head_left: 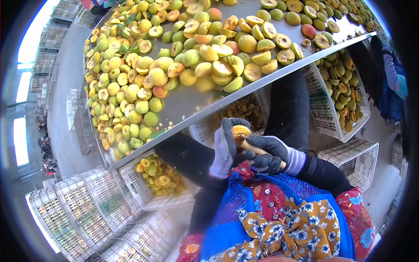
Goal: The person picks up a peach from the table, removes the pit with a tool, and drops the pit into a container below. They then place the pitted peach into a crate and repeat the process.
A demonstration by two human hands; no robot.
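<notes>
My left hand (231, 142), in a grey and black glove, is closed around a halved yellow fruit (241, 130) with its cut face showing. My right hand (268, 153), gloved alike, grips a small tool with a pale wooden handle (256, 147), its tip against the fruit. Both hands are together above my lap, just in front of the metal table's edge (244, 91). Whole and halved yellow-green fruits (190, 57) are heaped on the table beyond them.
Below the table edge, a crate (203, 133) holds small pieces. Crates of halved fruit stand at the left (142, 198) and right (323, 105). An empty crate (364, 170) lies at the right. Stacked crates (83, 205) fill the lower left. Another person (395, 83) is at the far right.
</notes>
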